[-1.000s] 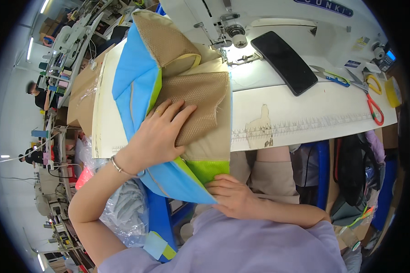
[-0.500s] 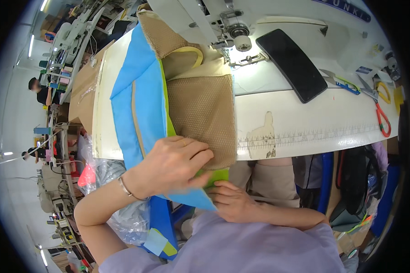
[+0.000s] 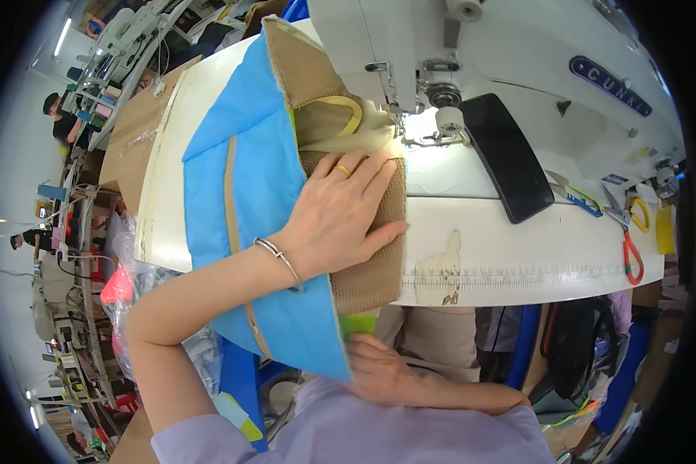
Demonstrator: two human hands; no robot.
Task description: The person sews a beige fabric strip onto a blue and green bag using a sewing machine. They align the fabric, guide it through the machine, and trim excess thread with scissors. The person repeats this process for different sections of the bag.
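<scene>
Fabric piece in sky blue, brown mesh and beige, with a tan strip along its blue side, lies on the white sewing table, its upper right edge just by the needle area of the sewing machine. The left hand is open, palm down on the mesh — fingers slightly spread, thumb out, gripping nothing. The right hand is curled, its fingers closed on the lower corner beside a lime green strip; the fingertips are partly hidden. Near the top, a yellow-bound opening shows beige cloth within. Below the table on the left, a clear plastic bag has greyish material in it, too obscured to name. To the right, a black bag sits among clear wrapping; what it contains cannot be told. Farther left stands brown cardboard. On the table lie a dark phone, snips with blue grips and red-handled scissors — all well apart from both hands.
</scene>
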